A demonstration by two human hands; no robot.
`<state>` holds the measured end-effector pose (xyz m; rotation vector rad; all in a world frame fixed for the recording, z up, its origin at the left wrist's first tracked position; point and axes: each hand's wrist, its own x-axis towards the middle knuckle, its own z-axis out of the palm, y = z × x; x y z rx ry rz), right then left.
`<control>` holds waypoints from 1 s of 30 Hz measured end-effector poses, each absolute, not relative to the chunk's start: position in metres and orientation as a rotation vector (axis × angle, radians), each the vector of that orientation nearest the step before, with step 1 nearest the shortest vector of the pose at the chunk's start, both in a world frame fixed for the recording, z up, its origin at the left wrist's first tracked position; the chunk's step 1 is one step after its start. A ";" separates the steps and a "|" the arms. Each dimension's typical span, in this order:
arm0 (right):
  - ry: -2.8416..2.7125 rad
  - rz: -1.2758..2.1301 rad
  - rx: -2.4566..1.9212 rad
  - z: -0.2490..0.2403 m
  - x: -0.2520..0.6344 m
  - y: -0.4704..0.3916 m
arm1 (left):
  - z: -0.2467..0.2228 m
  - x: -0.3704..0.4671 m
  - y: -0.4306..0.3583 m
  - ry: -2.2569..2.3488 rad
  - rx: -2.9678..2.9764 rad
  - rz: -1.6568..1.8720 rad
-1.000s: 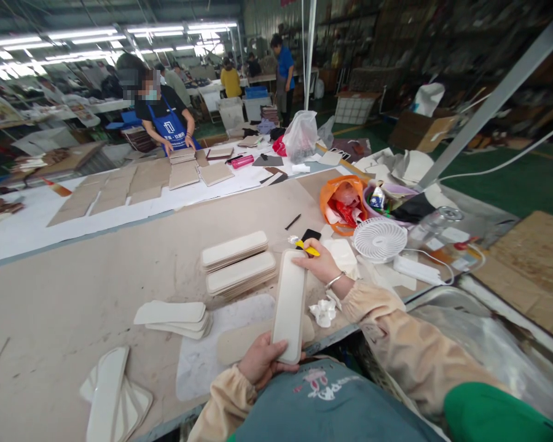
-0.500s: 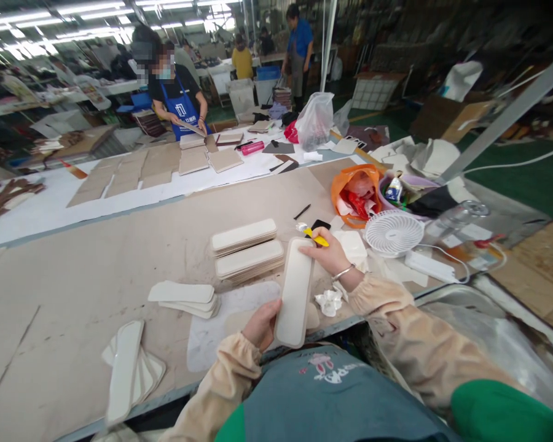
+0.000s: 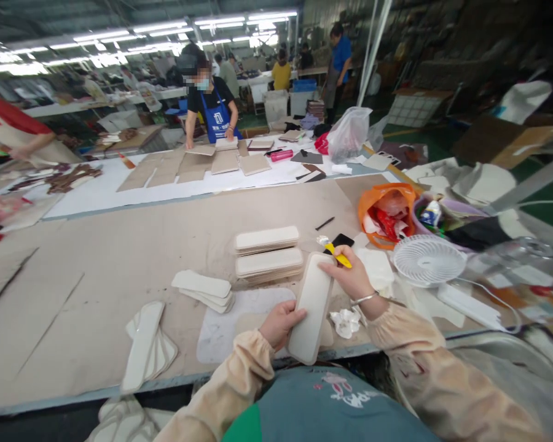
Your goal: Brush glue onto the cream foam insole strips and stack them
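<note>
A pale rounded oblong panel is held slanted over the table's front edge. My left hand grips its left side, thumb on the face. At its upper right corner, my right hand is closed on a yellow-handled brush with a whitish head, its thumb and fingers also pinching the panel. Behind the panel stand two neat stacks of similar pieces, a rear stack and a front stack. Fanned pieces lie to the left, and more pieces overlap the front edge.
Crumpled white paper lies by my right wrist. A white fan, an orange bag and a black pen-like stick are on the right. Across the table, a person in a blue apron handles flat sheets.
The view has swung left, so things appear farther right. Both hands keep hold of the panel, and the brush stays in my right hand. The co-worker's hands have lowered to the sheets.
</note>
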<state>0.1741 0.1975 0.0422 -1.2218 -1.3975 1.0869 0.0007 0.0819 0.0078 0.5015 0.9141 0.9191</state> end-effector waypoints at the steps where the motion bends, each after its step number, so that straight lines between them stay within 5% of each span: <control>1: -1.409 1.071 -1.233 0.042 0.173 0.197 | 0.008 0.001 0.083 0.931 0.505 0.926; 30: -1.649 1.164 -1.135 0.036 0.099 0.170 | -0.011 -0.094 0.049 1.065 0.589 0.895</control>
